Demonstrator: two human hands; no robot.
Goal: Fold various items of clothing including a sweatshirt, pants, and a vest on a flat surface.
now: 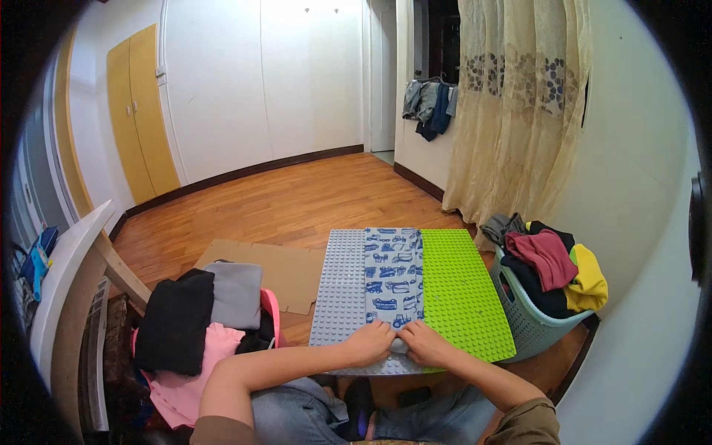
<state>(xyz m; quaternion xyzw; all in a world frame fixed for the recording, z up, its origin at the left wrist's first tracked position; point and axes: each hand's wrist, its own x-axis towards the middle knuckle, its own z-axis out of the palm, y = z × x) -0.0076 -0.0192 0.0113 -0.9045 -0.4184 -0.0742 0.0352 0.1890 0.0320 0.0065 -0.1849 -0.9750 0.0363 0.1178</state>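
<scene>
A folded strip of blue cloth printed with small vehicles (393, 274) lies lengthwise down the middle of a studded folding board, grey on its left half (340, 285) and bright green on its right half (460, 293). My left hand (371, 341) and my right hand (423, 343) meet at the near end of the cloth, fingers pressed down and pinching its edge. Both forearms come in from the lower edge over my jeans-clad knees.
A stack of folded clothes, black, grey and pink (196, 319), sits at my left. A pale blue laundry basket (523, 315) heaped with dark, maroon and yellow garments stands at the right. Flat cardboard (285, 271) lies on the wooden floor. A curtain (512, 111) hangs beyond.
</scene>
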